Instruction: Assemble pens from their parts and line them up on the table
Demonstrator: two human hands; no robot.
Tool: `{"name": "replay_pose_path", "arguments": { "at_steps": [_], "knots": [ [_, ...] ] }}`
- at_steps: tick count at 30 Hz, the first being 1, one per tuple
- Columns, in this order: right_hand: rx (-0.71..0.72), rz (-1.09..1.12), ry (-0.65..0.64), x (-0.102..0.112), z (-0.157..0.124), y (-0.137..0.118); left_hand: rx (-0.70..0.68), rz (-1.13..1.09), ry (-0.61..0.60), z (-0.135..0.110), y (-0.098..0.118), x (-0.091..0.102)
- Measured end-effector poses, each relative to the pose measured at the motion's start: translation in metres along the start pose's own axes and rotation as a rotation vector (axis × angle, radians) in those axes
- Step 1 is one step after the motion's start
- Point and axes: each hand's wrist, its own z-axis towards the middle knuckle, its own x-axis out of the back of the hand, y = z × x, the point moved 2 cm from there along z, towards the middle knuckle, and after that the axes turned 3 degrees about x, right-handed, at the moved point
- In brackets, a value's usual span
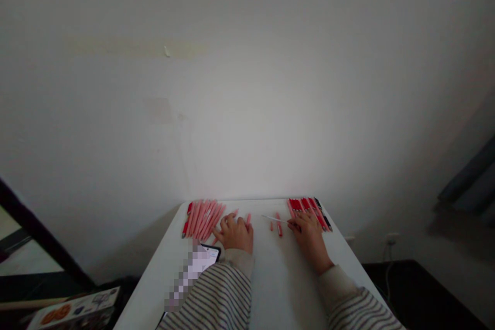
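Note:
My left hand [234, 232] rests on the white table [276, 278] with its fingers curled, touching a pink pen barrel [248, 219] beside a row of pink pen barrels [203, 217]. My right hand [307, 230] lies further right and pinches a thin white refill [273, 219] that points left. Two small red pen parts [278, 225] lie between the hands. Next to my right hand is a row of red pens [308, 209], with a black one at its right end. Both sleeves are striped.
A phone [204, 260] lies on the table near my left forearm. A printed box [73, 309] sits on the floor at lower left. A plain wall stands right behind the table. A dark frame leans at far left.

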Motion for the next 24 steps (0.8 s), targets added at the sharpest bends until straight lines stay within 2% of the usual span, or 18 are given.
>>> {"name": "replay_pose_path", "arguments": {
  "at_steps": [12, 16, 24],
  "knots": [
    [0.004, 0.017, -0.024, -0.0022, 0.0006, 0.0019, 0.007, -0.004, 0.001, -0.0008, 0.0005, 0.0006],
    [0.009, 0.015, -0.018, -0.0018, 0.0004, 0.0013, -0.052, -0.028, -0.006, -0.0005, 0.0021, 0.0000],
    [0.024, 0.006, -0.054, -0.0037, 0.0004, 0.0005, -0.147, -0.217, -0.036, -0.0029, 0.0066, -0.0042]
  ]
}}
